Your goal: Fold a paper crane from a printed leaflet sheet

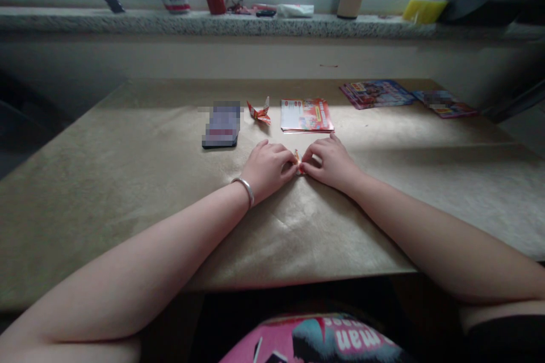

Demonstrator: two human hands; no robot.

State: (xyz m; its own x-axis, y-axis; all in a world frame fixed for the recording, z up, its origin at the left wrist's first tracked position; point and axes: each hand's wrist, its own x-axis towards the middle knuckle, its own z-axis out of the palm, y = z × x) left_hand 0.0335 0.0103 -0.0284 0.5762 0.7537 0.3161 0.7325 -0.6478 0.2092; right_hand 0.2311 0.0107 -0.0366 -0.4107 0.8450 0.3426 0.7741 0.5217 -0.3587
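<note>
Pinching a small folded paper piece (297,156) just right of the frame's centre, using thumb and finger of both left hand (268,169) and right hand (334,161), fingertips nearly meeting across it. Hiding most of it that way, so showing too little for counting the folds already made. Looking partly shaped, with a tip poking up, and probably needing more work. Showing one seemingly completed winged paper figure (259,113) above, left of centre. Displaying also a stack of printed sheets (306,115) at upper centre, lying flat and apparently unfolded.
</note>
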